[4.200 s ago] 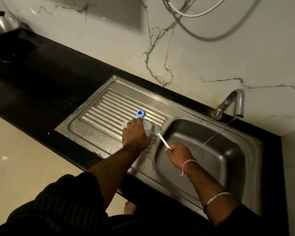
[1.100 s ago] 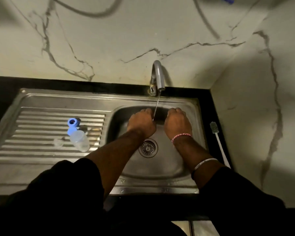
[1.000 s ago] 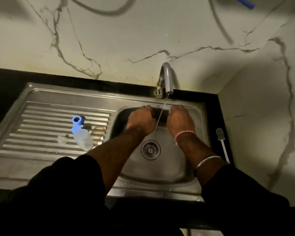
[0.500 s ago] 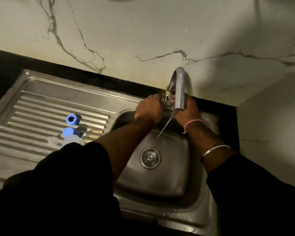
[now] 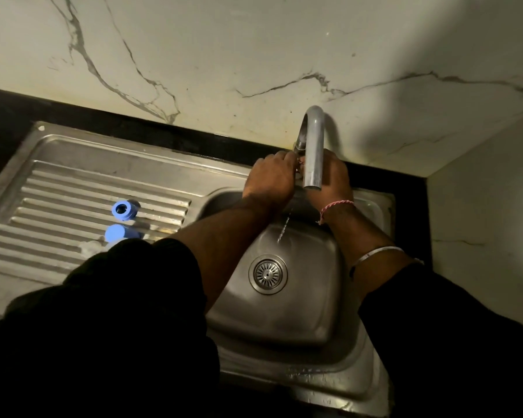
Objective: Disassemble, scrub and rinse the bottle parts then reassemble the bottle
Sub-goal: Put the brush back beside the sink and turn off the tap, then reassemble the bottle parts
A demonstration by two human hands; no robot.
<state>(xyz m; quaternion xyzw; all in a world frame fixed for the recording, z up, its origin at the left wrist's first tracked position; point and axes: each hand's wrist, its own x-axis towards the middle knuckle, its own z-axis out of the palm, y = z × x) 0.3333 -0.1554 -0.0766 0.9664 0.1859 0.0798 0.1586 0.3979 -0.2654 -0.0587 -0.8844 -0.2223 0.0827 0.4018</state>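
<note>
A blue screw ring [image 5: 123,210] lies on the ribbed draining board [image 5: 73,188]. Just below it lies the bottle [image 5: 117,233], showing a blue end, with most of its clear body hidden under my dark left sleeve. Both hands are far from these parts, at the base of the tap [image 5: 313,152]. My left hand [image 5: 269,179] curls its fingers round the small tap handle. My right hand [image 5: 334,179] is against the tap's right side, its fingers hidden behind the spout. Only a short thin trickle of water [image 5: 284,229] falls below the spout.
The steel sink basin [image 5: 308,312] with its round drain [image 5: 267,274] lies under my forearms. A marble wall rises behind the tap and another closes in on the right. A black counter edge borders the sink.
My hands left the stream over the basin and went up to the tap's base. The water has thinned from a steady stream to a short trickle. The view has tilted closer.
</note>
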